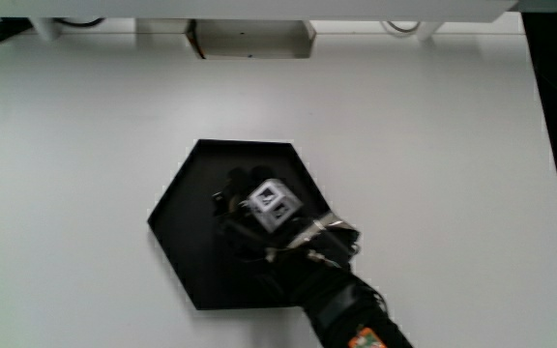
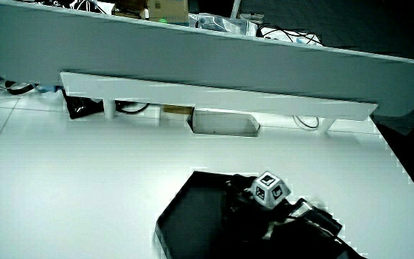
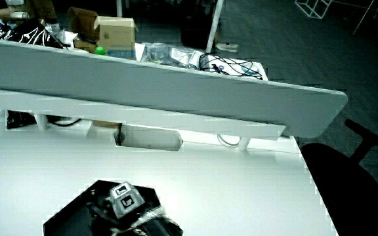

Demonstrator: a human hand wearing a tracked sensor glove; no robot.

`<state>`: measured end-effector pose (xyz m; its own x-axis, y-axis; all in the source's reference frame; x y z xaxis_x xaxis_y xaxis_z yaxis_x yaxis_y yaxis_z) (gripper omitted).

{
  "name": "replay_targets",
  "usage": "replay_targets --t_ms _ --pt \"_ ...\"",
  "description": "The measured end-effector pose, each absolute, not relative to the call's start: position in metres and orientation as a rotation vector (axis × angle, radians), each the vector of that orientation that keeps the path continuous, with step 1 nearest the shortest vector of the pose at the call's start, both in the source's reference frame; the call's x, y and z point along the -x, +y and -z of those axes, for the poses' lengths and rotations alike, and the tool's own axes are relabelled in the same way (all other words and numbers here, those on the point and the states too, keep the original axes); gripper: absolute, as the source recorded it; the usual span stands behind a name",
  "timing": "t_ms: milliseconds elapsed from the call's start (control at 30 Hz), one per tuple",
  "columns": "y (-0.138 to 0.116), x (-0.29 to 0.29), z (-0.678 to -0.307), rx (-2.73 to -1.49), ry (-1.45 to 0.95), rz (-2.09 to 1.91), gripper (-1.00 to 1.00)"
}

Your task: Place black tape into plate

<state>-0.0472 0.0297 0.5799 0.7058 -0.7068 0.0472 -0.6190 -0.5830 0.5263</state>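
Observation:
A black hexagonal plate [image 1: 187, 232] lies on the white table, and both side views show it too [image 2: 185, 216] [image 3: 71, 219]. The hand [image 1: 249, 217], in a black glove with a small patterned cube [image 1: 271, 203] on its back, rests low over the plate's middle, with its forearm [image 1: 346, 309] reaching in from the person's edge. In both side views the hand [image 2: 254, 208] [image 3: 120, 210] sits inside the plate's outline. I cannot pick out the black tape: the black glove and black plate hide anything under the hand.
A low grey partition [image 2: 214, 57] stands at the table's edge, farther from the person than the plate. A pale box-shaped socket [image 1: 249, 39] sits under its shelf. A dark chair [image 3: 346, 177] stands off the table's side edge.

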Motion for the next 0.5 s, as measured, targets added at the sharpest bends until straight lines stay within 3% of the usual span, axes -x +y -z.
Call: replay_targets --t_ms 500 --pt "0.034 0.06 -0.617 -2.229 -0.962 0.38 0.0"
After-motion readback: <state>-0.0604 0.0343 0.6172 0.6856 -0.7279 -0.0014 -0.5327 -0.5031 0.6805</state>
